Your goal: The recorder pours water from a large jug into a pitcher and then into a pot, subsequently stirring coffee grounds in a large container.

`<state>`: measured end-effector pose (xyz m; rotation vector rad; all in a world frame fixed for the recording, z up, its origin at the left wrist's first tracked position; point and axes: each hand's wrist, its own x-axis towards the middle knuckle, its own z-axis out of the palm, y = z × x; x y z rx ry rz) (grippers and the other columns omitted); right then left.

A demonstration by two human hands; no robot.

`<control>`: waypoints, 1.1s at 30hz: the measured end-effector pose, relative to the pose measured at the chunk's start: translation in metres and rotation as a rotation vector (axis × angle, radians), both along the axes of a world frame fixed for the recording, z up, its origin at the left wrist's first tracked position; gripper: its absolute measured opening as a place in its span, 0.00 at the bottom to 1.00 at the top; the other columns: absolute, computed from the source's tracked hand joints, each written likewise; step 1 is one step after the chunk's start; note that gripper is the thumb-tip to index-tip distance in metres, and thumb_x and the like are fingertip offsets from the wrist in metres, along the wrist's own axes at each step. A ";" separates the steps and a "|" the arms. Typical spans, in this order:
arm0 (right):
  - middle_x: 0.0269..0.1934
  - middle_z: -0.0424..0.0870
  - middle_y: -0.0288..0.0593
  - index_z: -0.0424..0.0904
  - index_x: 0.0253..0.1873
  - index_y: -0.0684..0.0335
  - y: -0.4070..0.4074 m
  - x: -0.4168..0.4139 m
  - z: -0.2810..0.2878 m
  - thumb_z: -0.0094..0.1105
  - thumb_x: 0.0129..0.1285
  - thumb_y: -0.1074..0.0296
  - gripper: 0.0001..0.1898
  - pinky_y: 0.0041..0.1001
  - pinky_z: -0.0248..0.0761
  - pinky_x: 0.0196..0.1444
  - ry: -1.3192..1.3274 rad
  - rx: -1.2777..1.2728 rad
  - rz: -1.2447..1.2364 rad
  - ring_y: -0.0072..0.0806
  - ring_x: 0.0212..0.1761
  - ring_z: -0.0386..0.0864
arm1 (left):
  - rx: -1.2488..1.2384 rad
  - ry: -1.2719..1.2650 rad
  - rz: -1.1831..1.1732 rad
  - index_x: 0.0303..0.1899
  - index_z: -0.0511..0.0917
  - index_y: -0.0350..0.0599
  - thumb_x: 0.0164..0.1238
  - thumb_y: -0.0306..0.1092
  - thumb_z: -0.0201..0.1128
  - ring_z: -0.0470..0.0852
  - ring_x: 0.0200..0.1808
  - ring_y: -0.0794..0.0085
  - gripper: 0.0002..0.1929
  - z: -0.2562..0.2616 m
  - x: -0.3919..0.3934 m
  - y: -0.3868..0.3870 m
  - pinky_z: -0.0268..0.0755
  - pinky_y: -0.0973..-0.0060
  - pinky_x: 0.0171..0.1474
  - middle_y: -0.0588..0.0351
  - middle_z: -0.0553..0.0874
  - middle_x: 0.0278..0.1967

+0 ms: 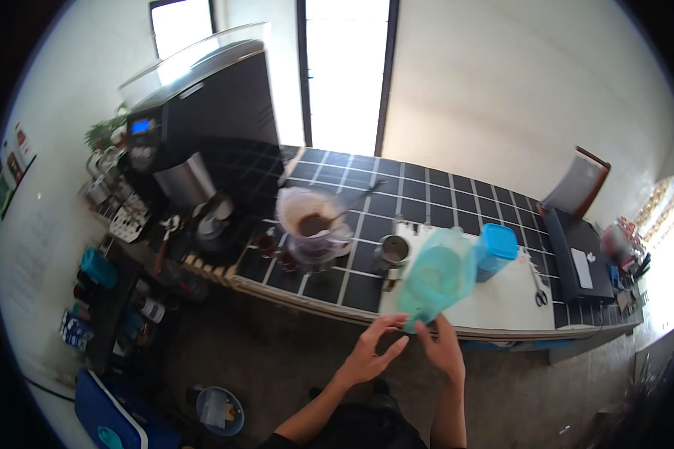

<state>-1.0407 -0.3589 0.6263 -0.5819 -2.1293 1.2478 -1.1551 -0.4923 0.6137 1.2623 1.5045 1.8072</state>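
Note:
A translucent teal plastic pitcher is before me at the counter's front edge, its handle end towards me. My right hand has its fingers at that handle end and grips it. Beside it, my left hand has thumb and fingers apart, the fingertips close to the handle; whether they touch it is unclear. Blur hides whether the pitcher rests on the white board or is raised. Left of the pitcher is a metal cup with brownish contents. A blue-lidded plastic container stands behind it to the right.
A coffee dripper with a paper filter holding dark grounds sits on a clear server on the black tiled counter. An espresso machine or grinder rises at the left. Scissors lie at the right. A bucket is on the floor.

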 end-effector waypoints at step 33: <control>0.51 0.77 0.47 0.67 0.60 0.67 0.100 -0.015 0.004 0.23 0.75 0.43 0.32 0.33 0.66 0.60 0.672 -0.589 0.191 0.33 0.55 0.74 | 0.210 -0.141 0.786 0.19 0.73 0.31 0.62 0.36 0.62 0.67 0.17 0.86 0.18 0.013 0.069 0.065 0.56 0.78 0.21 0.61 0.69 0.10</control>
